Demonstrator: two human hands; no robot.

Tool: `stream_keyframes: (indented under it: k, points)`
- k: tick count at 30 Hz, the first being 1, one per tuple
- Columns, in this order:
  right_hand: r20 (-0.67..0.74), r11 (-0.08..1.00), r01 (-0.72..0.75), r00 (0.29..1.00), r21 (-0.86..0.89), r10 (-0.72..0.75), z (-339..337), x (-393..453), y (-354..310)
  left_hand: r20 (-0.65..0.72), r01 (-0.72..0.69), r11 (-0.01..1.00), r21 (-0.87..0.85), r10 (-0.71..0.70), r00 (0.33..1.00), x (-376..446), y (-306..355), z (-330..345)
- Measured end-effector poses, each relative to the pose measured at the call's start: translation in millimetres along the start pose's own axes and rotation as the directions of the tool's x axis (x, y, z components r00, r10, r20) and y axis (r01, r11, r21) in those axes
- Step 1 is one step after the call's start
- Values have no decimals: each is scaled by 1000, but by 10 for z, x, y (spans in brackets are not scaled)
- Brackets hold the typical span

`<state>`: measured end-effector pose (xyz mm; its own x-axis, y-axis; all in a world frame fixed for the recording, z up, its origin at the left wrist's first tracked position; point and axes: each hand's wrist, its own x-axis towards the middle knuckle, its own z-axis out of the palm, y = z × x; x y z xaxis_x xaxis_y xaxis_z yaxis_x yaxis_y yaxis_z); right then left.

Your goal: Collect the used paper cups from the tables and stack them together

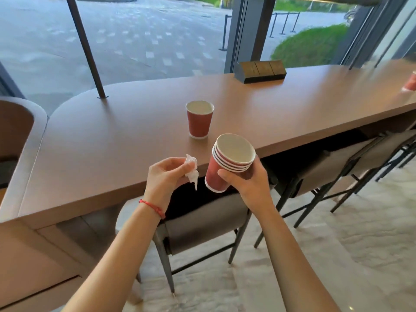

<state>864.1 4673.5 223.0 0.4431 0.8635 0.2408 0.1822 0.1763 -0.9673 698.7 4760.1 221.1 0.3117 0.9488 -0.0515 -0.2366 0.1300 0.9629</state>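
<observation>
At the bench (112, 154) edge, the right hand (249, 183) grips a stack (227, 165) of about four nested red cups, tilted, white inside and seemingly empty. Left hand (164, 176) pinches a crumpled tissue (191, 170). Collection looks well underway: one lone cup (199, 119) stands upright just beyond, and another cup (410, 81) waits at the far right end, both to be gathered.

Bright daylight floods in through the window (146, 37) ahead of me, soft sheen on the table (112, 143), wide-angle bending at edges, slight motion blur throughout.
</observation>
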Motion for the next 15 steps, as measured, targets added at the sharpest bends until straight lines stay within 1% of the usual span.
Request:
stream_keyframes:
  k: [2,5,11,15]
  points:
    - [-12,1000,11,1000,28,-11,-16,290,-63,-18,-23,1000,21,23,1000,178,44,49]
    - [-1,998,46,999,49,-47,-5,725,-173,-78,-52,999,7,52,996,419,120,109]
    - [81,986,164,983,38,-166,70,1456,-390,-146,-66,998,-20,63,987,764,230,159]
    - [115,982,189,975,15,-190,240,1803,-452,-191,-63,998,-20,58,980,897,269,114]
